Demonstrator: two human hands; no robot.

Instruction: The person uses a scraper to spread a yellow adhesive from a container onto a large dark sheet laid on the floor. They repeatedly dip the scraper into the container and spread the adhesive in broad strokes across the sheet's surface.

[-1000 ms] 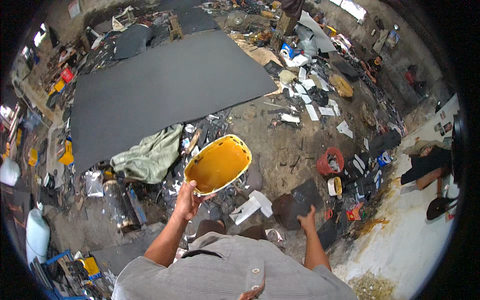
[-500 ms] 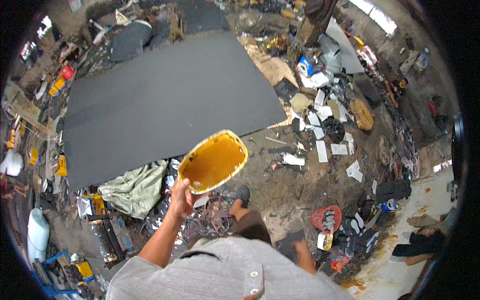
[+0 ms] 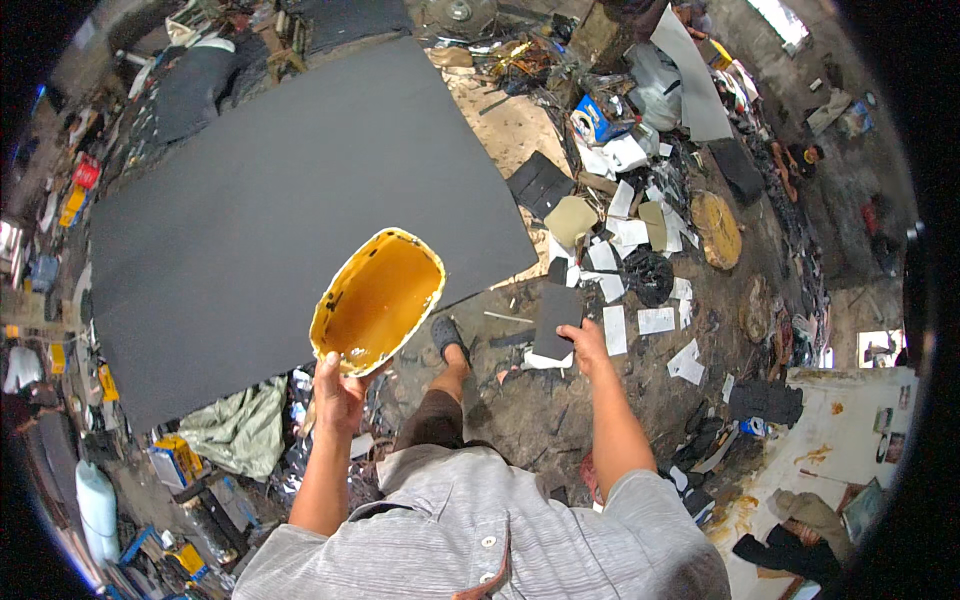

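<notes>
Out front, right arm [image 3: 620, 425] outstretched

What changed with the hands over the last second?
The right hand swung forward from low at the person's right side and now holds out a flat, dark grey rectangular piece; a dark flat piece was at that hand earlier too. Same as before: the left hand grips the oblong yellow tub of amber contents.

No readable lettering, no legible numbers
</notes>
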